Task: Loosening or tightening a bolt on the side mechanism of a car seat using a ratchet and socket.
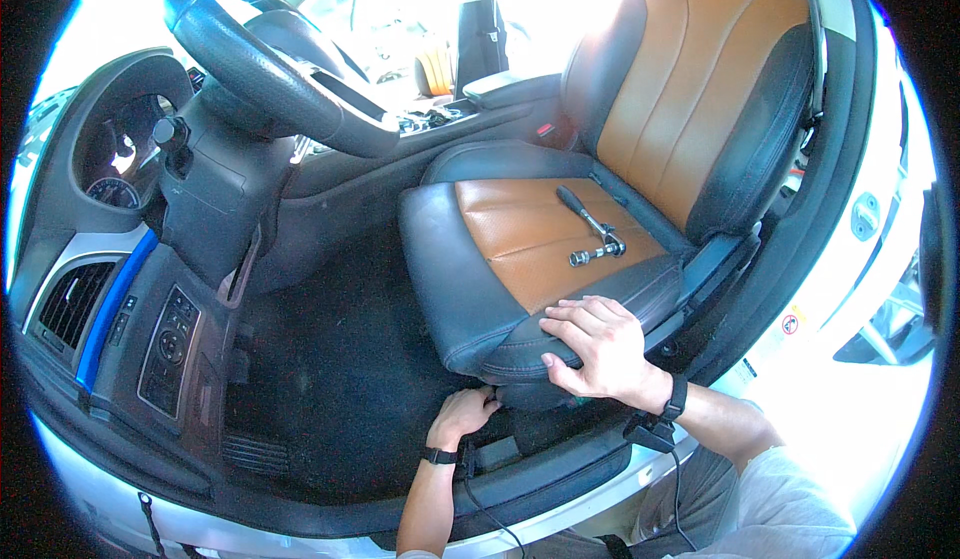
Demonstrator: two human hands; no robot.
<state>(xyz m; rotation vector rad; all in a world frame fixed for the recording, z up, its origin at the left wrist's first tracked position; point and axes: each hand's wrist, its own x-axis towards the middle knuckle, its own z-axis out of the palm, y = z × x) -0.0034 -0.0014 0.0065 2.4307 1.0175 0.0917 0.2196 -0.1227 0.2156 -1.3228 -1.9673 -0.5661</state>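
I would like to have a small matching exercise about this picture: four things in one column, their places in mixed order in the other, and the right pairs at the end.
Things
1. left hand
2. right hand
3. socket wrench
4. steering wheel

Places
a. lying on the tan seat panel
b. in the upper left of the picture
c. below the front corner of the seat cushion
d. on the dark side edge of the cushion

Right pairs: 1-c, 2-d, 3-a, 4-b

The black-and-tan stitched driver's seat [655, 139] stands upright, its cushion [515, 229] reaching left, its backrest [700, 79] rising at the far right; its shadowed near underside [530, 397] is hard to make out.
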